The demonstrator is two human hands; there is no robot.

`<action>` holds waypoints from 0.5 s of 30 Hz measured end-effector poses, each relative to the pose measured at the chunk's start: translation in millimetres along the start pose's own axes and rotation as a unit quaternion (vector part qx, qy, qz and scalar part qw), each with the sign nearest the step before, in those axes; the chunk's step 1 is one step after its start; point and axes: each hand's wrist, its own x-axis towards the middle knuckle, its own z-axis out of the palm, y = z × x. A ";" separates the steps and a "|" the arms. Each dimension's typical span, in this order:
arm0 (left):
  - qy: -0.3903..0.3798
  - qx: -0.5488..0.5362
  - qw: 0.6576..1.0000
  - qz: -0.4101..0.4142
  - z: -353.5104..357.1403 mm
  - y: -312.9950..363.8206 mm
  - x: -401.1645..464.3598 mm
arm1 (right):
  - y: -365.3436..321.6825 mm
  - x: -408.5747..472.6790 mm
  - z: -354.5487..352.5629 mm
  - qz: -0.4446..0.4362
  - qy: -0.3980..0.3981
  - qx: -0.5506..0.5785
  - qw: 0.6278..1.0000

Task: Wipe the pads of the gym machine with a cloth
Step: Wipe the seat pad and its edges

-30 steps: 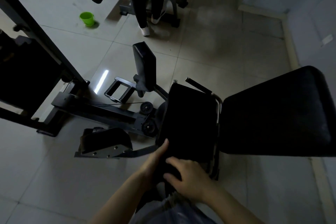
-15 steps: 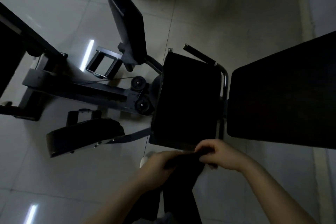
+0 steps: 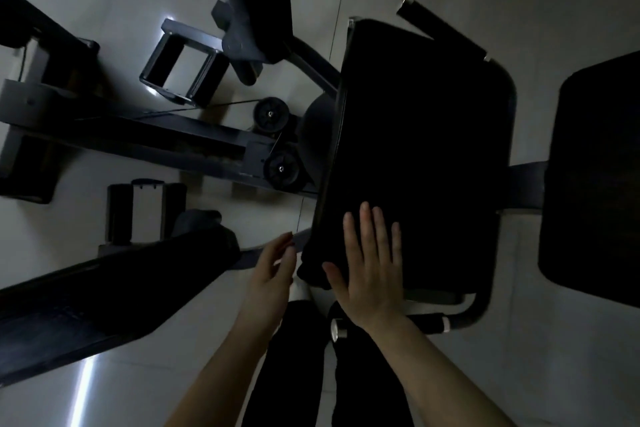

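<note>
Fingers (image 3: 363, 229) of the right hand (image 3: 369, 270) lie straight, pressing a dark cloth (image 3: 313, 263) on the black rectangular seat pad (image 3: 422, 135); the left hand (image 3: 273, 270) hangs loose. The cloth, bunched at the lower edge, could slip off.

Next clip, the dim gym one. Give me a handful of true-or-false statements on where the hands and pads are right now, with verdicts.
1. The right hand lies flat with straight fingers on the seat pad. True.
2. The left hand grips the seat pad's far edge. False: it is off the pad, beside its near left corner, fingers relaxed.
3. A dark cloth hangs over the pad's near left corner. True, though too dim to trace its outline.
4. The back pad lies left of the seat pad. False: it is on the right.
</note>
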 end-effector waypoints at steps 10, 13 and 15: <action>0.107 -0.005 0.994 0.018 41.5 49.7 42.6 | 46.2 181.5 -31.6 -0.062 0.045 -0.002 0.997; 0.121 0.066 0.988 0.067 63.2 72.7 71.8 | 74.2 234.4 -45.0 -0.056 0.059 -0.001 0.997; 0.126 0.099 0.985 0.069 79.0 83.4 89.2 | 95.8 269.6 -56.4 0.002 0.063 0.001 0.998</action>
